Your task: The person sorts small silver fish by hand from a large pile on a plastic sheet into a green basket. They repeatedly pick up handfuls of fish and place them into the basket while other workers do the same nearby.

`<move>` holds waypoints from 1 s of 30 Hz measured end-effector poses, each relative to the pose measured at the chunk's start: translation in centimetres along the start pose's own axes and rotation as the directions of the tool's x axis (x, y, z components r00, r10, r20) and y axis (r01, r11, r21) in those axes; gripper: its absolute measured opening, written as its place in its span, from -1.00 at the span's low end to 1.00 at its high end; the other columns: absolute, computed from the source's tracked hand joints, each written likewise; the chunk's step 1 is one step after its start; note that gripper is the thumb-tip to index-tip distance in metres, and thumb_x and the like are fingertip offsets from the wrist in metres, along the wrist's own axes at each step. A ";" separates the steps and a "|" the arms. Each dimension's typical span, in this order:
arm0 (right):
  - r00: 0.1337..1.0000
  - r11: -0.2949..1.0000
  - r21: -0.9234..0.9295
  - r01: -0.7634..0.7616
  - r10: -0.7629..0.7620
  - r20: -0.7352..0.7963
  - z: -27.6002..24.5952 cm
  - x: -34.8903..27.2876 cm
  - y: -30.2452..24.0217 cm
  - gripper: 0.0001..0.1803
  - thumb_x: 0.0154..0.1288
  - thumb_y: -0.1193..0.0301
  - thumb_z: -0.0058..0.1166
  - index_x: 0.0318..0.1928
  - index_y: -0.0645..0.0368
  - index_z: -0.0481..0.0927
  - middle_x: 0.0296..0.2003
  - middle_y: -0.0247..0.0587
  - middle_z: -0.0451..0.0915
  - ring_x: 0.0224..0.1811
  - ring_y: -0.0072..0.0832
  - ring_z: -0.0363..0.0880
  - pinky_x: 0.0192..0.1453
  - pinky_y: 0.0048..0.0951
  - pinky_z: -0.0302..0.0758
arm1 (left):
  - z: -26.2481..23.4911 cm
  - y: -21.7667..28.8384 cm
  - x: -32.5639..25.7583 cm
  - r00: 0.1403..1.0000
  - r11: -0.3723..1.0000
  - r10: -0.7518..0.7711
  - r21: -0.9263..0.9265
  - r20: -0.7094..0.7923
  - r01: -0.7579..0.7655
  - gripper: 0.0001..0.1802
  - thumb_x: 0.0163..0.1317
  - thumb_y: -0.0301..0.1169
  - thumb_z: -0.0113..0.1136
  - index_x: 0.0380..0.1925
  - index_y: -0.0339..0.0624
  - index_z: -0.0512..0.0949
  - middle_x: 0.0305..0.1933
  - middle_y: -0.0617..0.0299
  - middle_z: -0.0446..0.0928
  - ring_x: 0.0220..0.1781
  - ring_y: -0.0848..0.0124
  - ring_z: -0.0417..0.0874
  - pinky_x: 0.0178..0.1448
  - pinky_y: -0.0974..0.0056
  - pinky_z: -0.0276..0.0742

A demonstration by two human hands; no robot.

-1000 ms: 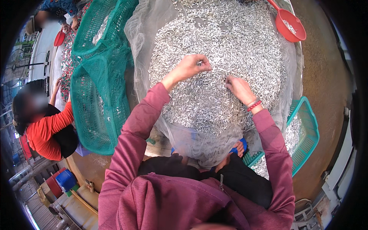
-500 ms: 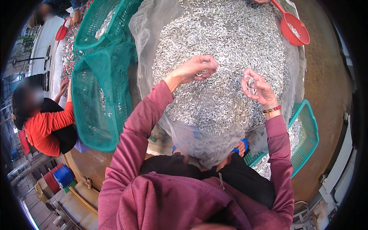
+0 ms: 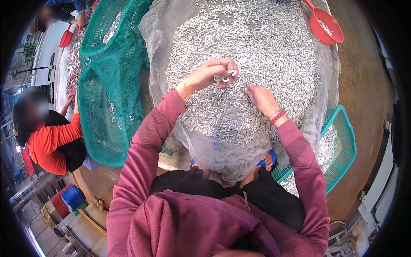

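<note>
Left hand (image 3: 212,73), centre of frame: half curled round a few white hooked pieces (image 3: 231,72). Right hand (image 3: 262,99), lower right of it: fingers bent over the silvery pile (image 3: 265,51), upper centre (closure and contents cannot be told). Advised: loose left curl, light pinches.

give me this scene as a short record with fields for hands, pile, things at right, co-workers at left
left hand: holds white pieces
right hand: at the pile, grip unclear
pile: small silvery-white pieces on pale mesh
scoop: red, far right, pieces inside
basket: green, near right, pieces inside
co-workers: two, at left
</note>
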State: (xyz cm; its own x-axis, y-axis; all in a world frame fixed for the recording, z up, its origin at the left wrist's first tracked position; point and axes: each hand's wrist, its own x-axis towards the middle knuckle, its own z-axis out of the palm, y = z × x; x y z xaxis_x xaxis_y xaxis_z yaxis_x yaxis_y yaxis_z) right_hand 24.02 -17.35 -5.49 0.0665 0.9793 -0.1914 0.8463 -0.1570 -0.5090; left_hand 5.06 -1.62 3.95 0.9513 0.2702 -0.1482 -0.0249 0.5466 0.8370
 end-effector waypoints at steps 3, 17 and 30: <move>0.994 0.961 0.273 -0.035 0.062 -0.092 -2.2 1.7 -0.2 -0.79 0.30 0.30 0.02 -0.30 0.21 0.49 -0.49 0.02 0.59 -0.41 -0.09 0.61 -0.31 -0.11 0.49 | 1.4 1.5 -0.5 0.996 0.990 0.060 -0.134 0.063 -0.051 -0.75 0.09 -0.43 -0.07 -0.29 -0.41 0.44 -0.24 0.04 0.45 -0.49 0.49 0.44 -0.61 0.48 0.34; 0.955 0.279 0.913 -0.296 0.057 0.292 -11.8 -1.3 1.3 -0.78 0.35 0.32 0.02 -0.15 0.18 0.61 -0.55 -0.45 0.48 -0.56 -0.78 0.37 -0.64 -0.71 0.17 | 2.5 -12.9 0.1 0.990 -0.117 -0.105 0.988 0.091 -0.103 -0.86 0.03 -0.44 0.22 -0.42 -0.27 0.52 -0.26 -0.01 0.56 -0.26 0.02 0.66 -0.25 0.08 0.62; 0.978 0.965 -0.221 0.145 -0.105 0.182 -1.0 1.7 -1.6 -0.83 0.20 0.43 0.05 -0.27 0.29 0.56 -0.43 0.02 0.63 -0.27 -0.11 0.65 -0.24 -0.15 0.57 | -2.6 0.9 0.1 0.967 0.983 -0.129 -0.153 -0.219 0.096 -0.74 0.32 -0.28 0.10 -0.52 -0.13 0.41 -0.47 0.30 0.42 -0.50 0.61 0.40 -0.64 0.55 0.16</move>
State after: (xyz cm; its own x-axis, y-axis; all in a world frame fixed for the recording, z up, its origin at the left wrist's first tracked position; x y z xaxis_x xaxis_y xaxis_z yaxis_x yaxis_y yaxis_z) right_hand 23.34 -15.31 -4.16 -0.1200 0.9506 -0.2863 0.9426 0.0185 -0.3334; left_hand 4.34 0.96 3.31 0.8563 0.3641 -0.3663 0.0202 0.6851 0.7282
